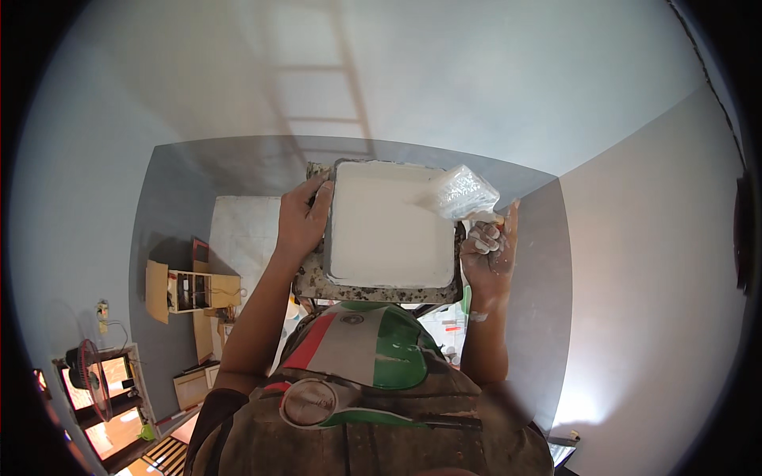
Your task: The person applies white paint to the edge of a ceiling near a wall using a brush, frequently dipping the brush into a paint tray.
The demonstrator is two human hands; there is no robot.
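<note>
A square tray (389, 226) full of off-white paint rests on a paint-speckled platform (381, 293) in front of my chest. My left hand (304, 214) grips the tray's left edge, thumb on top and fingers curled at the rim. Over the tray's right edge, my right hand (490, 247), smeared with white, is closed round the handle of a wide paintbrush (467, 193). The brush has a shiny, silvery band, and its blurred bristles point left over the paint. Whether they touch the paint I cannot tell. The fingers hide most of the handle.
Pale wall (444, 87) rises ahead above a grey lower band (171, 190), with a ladder-shaped shadow on it. Far below lie a white-tiled floor (246, 226) and an open wooden cabinet (190, 289). A fan (89, 379) stands before a window at the lower left.
</note>
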